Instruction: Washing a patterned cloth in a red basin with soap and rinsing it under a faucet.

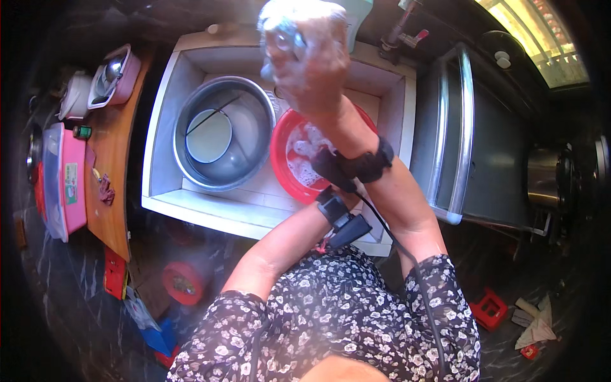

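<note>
My right hand (308,62) is raised close to the camera at the top of the view, over the far edge of the tiled sink (191,203). It is blurred and its fingers look curled; bright glare hides whether it holds anything. Behind it stands a pale green container (359,21), partly covered. Below my right forearm lies a red basin (281,167) with white suds (305,162). My left forearm (291,234) reaches toward this basin, but the left hand is hidden behind my right arm. Both wrists wear black straps with devices.
Left in the sink sits a large metal basin (248,167) with a smaller bowl (208,138) and a thin dark stick (215,114). A tap (396,36) rises behind. At left, a wooden table (112,157) bears a pink tub (74,191). A metal-edged counter (463,143) stands right.
</note>
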Tool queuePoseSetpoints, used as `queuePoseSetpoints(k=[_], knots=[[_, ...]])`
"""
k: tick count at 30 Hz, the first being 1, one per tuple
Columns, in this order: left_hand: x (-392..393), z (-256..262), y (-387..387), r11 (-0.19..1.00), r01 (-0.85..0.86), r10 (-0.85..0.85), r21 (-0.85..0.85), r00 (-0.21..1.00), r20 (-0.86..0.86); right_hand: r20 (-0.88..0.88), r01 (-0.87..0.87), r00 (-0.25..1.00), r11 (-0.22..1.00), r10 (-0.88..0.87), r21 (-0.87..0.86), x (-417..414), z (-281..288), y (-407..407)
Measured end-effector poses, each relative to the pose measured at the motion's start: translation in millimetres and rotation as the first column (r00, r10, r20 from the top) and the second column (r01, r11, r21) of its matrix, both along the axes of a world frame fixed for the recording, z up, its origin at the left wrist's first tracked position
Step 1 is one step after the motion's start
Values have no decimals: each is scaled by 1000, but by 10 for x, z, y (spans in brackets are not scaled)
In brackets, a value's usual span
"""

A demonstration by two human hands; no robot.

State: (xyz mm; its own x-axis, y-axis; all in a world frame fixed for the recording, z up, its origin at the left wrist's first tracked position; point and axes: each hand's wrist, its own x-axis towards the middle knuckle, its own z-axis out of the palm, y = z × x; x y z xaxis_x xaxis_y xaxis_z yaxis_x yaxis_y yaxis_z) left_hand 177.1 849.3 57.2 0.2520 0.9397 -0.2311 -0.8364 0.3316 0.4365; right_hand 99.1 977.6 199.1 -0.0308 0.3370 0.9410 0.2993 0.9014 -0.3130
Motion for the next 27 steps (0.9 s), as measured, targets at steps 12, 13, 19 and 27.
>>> queuePoseSetpoints(k=[12, 13, 19, 27], knots=[[438, -580, -94, 966, 176, -82, -189, 902, 425, -264, 11, 964, 993, 19, 114, -232, 516, 283], [429, -569, -97, 963, 178, -80, -203, 906, 416, -249, 38, 968, 993, -8, 116, -187, 527, 323], [377, -526, -135, 953, 188, -86, -238, 921, 380, -163, 63, 985, 995, -50, 74, 173, 607, 492], [450, -426, -146, 933, 225, -113, -280, 923, 367, -90, 75, 993, 997, -73, 14, 642, 723, 634]])
